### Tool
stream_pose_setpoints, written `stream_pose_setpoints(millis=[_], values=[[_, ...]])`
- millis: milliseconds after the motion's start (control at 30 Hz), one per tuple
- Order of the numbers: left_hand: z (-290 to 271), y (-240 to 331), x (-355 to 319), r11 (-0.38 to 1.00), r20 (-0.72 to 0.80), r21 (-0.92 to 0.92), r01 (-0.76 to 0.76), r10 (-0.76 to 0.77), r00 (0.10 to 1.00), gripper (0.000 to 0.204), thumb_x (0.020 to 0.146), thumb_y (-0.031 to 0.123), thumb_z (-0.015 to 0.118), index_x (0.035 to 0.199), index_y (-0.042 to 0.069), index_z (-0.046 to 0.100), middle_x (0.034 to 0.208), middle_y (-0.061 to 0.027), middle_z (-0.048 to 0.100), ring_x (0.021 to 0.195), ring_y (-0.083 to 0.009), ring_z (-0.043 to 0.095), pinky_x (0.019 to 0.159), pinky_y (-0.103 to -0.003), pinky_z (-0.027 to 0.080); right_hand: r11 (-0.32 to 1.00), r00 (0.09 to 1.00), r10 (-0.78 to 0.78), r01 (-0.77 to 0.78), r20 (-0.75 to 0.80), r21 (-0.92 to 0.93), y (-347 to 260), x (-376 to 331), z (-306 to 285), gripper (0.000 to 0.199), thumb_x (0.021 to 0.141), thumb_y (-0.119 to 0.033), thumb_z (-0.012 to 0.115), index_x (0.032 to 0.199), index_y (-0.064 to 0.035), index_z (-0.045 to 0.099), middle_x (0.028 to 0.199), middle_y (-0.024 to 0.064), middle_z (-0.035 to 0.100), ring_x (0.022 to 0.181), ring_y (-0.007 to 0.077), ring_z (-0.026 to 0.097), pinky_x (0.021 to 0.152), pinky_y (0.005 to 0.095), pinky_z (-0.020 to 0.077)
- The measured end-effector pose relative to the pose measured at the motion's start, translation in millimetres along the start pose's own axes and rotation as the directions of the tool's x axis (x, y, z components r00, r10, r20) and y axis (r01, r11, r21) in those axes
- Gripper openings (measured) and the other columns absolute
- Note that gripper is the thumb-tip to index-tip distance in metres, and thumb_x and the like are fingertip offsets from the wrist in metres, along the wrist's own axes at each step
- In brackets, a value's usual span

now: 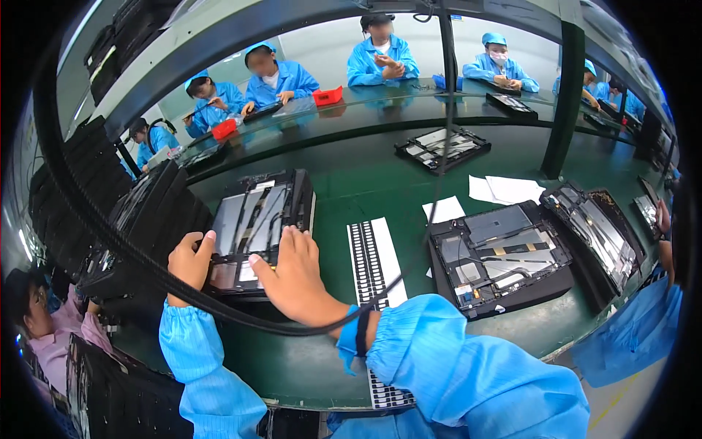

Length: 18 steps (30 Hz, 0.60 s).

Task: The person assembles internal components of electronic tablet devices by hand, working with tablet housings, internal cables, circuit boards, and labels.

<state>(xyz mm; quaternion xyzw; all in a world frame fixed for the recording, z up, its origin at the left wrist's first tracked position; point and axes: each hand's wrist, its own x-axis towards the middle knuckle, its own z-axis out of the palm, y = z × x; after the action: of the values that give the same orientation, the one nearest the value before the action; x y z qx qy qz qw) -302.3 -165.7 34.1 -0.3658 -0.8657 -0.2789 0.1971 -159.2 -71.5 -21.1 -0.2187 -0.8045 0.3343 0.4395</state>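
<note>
At the far left, a pink jacket [55, 355] is worn by a seated person. Beside it, tall stacks of black trays [142, 219] are piled up, crossed by a thick black cable [121, 240] hanging close to the camera. The left hand [191, 265] is placed at the near left edge of an open black device [256, 212]; its thumb is held a little apart from the bent fingers, and whether the edge is gripped cannot be told. The device is set on the green table [336, 190], just right of the stacks, its grey inner parts and dark cables exposed. Its near right part is touched by the right hand [300, 282], whose thumb is spread well apart from the fingers. Beyond, two red bins [328, 96] are placed among co-workers dressed in blue [292, 77].

Right of the right hand, a white sheet with rows of black marks [365, 256] is partly covered by the blue right sleeve [475, 362]. Farther back, another open device [444, 148] is laid down, with white papers [504, 190] to its near right. In front of the papers, a large open device [501, 252] is seen, and beside it a tilted one [596, 234]. At the right edge, blue clothing [632, 340] is worn by another person.
</note>
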Motion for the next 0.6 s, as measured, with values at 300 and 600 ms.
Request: stream_pose_setpoints(millis=[300, 600], values=[[7, -32, -1, 0.800, 0.223, -0.581, 0.151, -0.022, 0.975, 0.041, 0.074, 0.023, 0.064, 0.104, -0.004, 0.055, 0.101, -0.0200, 0.058, 0.091, -0.0248, 0.058, 0.079, -0.031, 0.044, 0.999, 0.999, 0.040, -0.040, 0.006, -0.006, -6, 0, 7, 0.070, 0.082, -0.037, 0.047, 0.120, 0.0179, 0.027, 0.127, 0.0335, 0.026, 0.121, 0.0425, 0.025, 0.100, 0.0452, 0.0192], [12, -23, -12, 0.763, 0.182, -0.628, 0.154, -0.048, 0.982, 0.042, 0.078, 0.014, 0.062, 0.112, -0.006, 0.049, 0.108, -0.0167, 0.055, 0.101, -0.0206, 0.051, 0.088, -0.029, 0.038, 1.000, 0.989, 0.003, -0.002, -0.148, 0.004, 9, 4, 11, 0.070, 0.077, -0.040, 0.054, 0.112, 0.0185, 0.037, 0.119, 0.0387, 0.032, 0.116, 0.0463, 0.029, 0.099, 0.0457, 0.0214]])
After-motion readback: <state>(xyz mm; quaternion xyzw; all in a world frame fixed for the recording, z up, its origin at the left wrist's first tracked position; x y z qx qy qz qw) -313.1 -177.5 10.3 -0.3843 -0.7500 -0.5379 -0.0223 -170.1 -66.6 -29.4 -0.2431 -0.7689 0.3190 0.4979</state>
